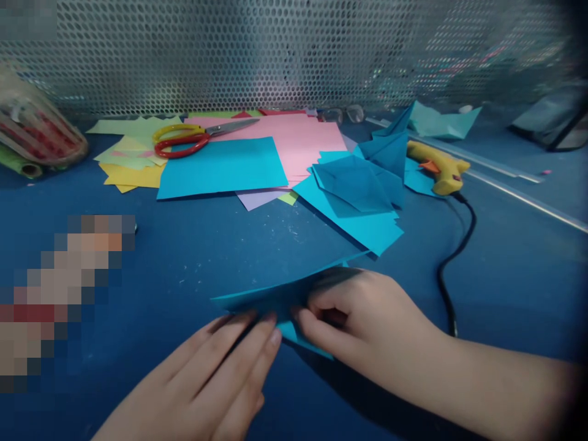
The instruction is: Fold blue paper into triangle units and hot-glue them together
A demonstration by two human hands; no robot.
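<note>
The folded blue paper point(275, 295) lies on the blue worktop point(184, 257), to the left of the yellow glue gun point(438, 166) and much nearer to the person than it. The left hand point(215, 380) keeps its fingers point(257, 331) stretched almost flat; the tips press on the paper and grip nothing. The right hand point(367, 324) has its fingers point(316, 334) curled in and pinches the paper. Just left of the glue gun lie loose blue sheets point(362, 208). Further left are pink sheets point(303, 138) and the scissors point(184, 139). From the glue gun a black cable point(459, 245) runs toward the right forearm.
</note>
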